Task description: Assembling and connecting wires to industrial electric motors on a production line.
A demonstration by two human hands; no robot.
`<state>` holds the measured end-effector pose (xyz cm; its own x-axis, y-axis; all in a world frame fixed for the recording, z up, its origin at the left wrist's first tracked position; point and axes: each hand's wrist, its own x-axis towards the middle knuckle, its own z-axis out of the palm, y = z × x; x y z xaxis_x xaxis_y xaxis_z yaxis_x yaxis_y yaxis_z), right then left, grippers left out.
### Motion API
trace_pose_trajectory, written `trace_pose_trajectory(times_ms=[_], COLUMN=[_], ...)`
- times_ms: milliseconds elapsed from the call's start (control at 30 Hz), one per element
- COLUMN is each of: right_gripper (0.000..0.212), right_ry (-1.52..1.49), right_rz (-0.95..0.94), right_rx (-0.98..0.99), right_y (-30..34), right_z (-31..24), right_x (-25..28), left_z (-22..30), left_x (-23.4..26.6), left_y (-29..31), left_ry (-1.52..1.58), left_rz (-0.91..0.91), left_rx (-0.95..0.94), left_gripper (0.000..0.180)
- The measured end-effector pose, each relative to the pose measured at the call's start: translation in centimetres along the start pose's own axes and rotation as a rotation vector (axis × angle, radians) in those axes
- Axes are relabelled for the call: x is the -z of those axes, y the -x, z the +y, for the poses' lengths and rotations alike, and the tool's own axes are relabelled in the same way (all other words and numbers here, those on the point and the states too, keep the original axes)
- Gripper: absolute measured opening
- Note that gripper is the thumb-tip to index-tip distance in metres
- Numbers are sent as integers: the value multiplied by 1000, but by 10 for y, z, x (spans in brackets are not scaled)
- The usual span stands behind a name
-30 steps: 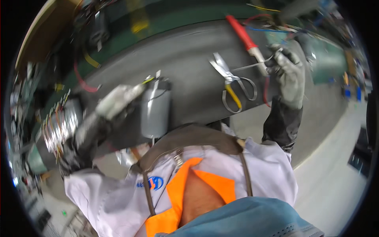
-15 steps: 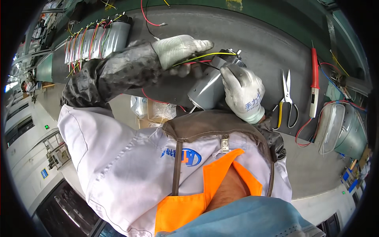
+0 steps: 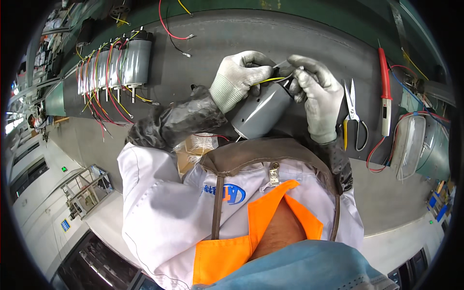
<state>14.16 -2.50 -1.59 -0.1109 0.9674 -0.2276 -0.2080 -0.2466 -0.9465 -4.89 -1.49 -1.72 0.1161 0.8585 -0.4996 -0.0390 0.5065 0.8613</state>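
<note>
Cylinders, head view: one worked grey cylinder (image 3: 263,112), lying aslant on the dark bench (image 3: 309,41) in front of the person, wired end between the hands, shaft end by the brown apron (image 3: 263,152); a row of grey cylinders (image 3: 137,63) to the left, at least four, overlapping too closely for an exact count.
Row leads: red, yellow and green wires, too tangled to count.
Scissors: one pair (image 3: 353,115), blades slightly parted, right of the right hand (image 3: 316,92).
Red-handled tool: one (image 3: 384,72), lying beyond the scissors.
Loose leads: two near the back edge, one red wire (image 3: 181,37), one black wire (image 3: 187,54), each with a metal end.
Left hand: white-gloved (image 3: 241,75), fingers curled, thumb against forefinger, grasping a yellow-green wire (image 3: 270,80) that runs to the cylinder.
Right hand: white-gloved, fingers bent, tips close together at the wired end; whether they grip a dark strand there, I cannot tell.
Pale tray: one (image 3: 407,150), at the far right, wires around it; contents not distinguishable.
Carton: one (image 3: 185,162), below the bench edge, clear plastic (image 3: 199,144) in it.
</note>
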Motion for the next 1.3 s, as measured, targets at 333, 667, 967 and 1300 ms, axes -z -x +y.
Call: trace_pose_trajectory(times_ms=[333, 667, 967, 1300], right_gripper=[48, 36, 16, 18], right_ry=[-83, 164, 595, 296], right_rz=[-17, -220, 3, 206], right_rx=[-32, -241, 151, 28], right_y=[-6, -14, -3, -36], right_z=[-1, -23, -6, 23], right_x=[11, 37, 59, 86], left_z=[-6, -10, -22, -31], left_x=[-10, -39, -41, -41], left_y=[-2, -12, 8, 5], left_ry=[-137, -220, -304, -798], left_rz=[-53, -107, 64, 132], left_rx=[-99, -333, -519, -877], left_gripper=[20, 25, 21, 16])
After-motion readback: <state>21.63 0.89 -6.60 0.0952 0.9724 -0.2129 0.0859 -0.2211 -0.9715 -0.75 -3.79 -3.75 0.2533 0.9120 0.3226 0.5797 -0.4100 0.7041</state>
